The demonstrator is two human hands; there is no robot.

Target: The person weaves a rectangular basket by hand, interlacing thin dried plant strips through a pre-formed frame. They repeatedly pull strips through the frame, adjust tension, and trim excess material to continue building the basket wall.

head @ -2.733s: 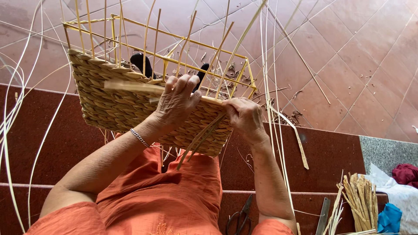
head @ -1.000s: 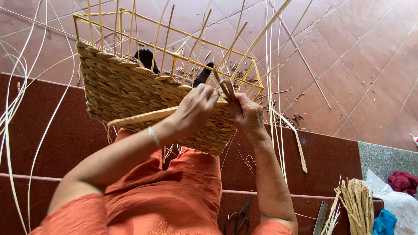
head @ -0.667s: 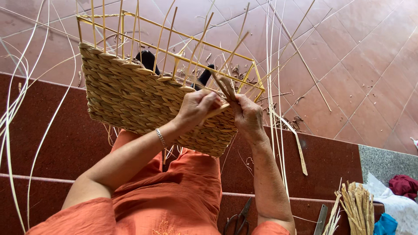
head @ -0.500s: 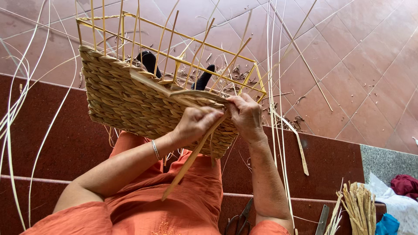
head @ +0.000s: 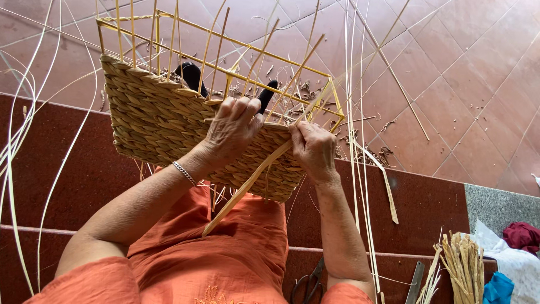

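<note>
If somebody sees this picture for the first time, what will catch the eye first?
The half-woven basket at upper centre, thin stakes rising from its rim. The left hand grips its woven edge, and the right hand pinches a flat strand that slants down over the orange lap. Scissors lie at the bottom.

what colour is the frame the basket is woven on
Yellow: the thin rod frame above the tan woven basket, clearest in the head view.

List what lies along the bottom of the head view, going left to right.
Orange clothing → scissors → flat metal blade → bundle of dry straw → blue cloth → dark red cloth.
</note>
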